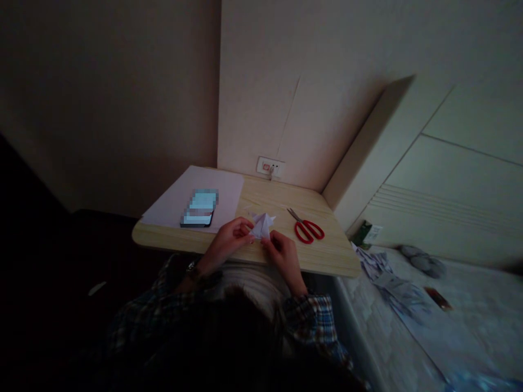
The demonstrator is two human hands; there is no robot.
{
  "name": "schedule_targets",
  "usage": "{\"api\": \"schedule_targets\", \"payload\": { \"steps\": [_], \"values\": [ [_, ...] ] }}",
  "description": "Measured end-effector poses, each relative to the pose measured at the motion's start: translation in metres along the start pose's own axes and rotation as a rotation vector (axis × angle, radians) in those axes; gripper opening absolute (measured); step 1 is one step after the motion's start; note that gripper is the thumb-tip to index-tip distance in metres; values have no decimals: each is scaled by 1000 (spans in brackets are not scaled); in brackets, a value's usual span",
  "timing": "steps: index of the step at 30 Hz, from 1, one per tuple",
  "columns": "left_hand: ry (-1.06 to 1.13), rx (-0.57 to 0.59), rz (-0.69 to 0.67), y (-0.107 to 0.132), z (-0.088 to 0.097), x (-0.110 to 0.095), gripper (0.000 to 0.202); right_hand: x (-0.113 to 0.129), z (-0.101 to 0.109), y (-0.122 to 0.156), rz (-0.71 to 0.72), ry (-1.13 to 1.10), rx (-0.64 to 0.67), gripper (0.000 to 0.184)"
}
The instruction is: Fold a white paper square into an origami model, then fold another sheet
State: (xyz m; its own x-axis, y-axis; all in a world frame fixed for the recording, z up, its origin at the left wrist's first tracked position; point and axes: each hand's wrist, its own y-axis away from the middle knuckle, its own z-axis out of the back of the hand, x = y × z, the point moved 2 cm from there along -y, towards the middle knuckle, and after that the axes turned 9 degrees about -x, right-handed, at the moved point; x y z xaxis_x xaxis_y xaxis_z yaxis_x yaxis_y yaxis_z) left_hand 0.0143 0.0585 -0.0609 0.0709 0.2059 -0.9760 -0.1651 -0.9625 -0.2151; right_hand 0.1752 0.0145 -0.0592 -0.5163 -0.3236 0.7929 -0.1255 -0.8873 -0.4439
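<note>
Plaid sleeves (310, 320) are showing at the bottom of the view, with both hands working at the near edge of the desk (335, 256). At the far left corner a white sheet (229, 188) is lying flat, and a phone (199, 212) is resting on it. Next comes the left hand (229, 237), its fingers closed and pinching the left side of the folded white paper (262, 223). The paper is sitting between the two hands and touching both, near the middle of the near edge. The right hand (284, 253) is gripping its lower right part. For a clean crease, I judge that both hands should be lining up the layers and pressing them down against the desk. Red scissors (304, 226) are lying just right of the hands. Paper scraps (392, 283) are littering the bed (469, 305) beyond the desk's right edge.
</note>
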Motion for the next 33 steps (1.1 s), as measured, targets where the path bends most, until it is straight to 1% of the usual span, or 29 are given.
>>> {"api": "schedule_targets", "payload": {
  "steps": [3, 6, 9, 13, 20, 27, 33],
  "values": [
    [9, -46, 19, 0, 0, -2, 29, 0, -1, -1, -47, -57, 12, 28],
    [22, -84, 36, 0, -1, -1, 31, 1, -1, -2, -70, -81, 11, 30],
    [35, -69, 54, 0, -1, 0, 32, 0, 1, -2, -79, -64, -11, 32],
    [42, -59, 53, -1, -1, -1, 31, 0, 2, -3, -89, -60, -30, 31],
    [21, -75, 64, -1, -1, -1, 29, 0, -1, -4, -107, -112, -15, 29],
    [-14, -70, 51, 2, -1, -2, 29, -4, -1, -6, -122, -104, -21, 27],
    [15, -111, 45, 2, -1, -4, 30, -3, 0, -4, -133, -95, 7, 29]
  ]
}}
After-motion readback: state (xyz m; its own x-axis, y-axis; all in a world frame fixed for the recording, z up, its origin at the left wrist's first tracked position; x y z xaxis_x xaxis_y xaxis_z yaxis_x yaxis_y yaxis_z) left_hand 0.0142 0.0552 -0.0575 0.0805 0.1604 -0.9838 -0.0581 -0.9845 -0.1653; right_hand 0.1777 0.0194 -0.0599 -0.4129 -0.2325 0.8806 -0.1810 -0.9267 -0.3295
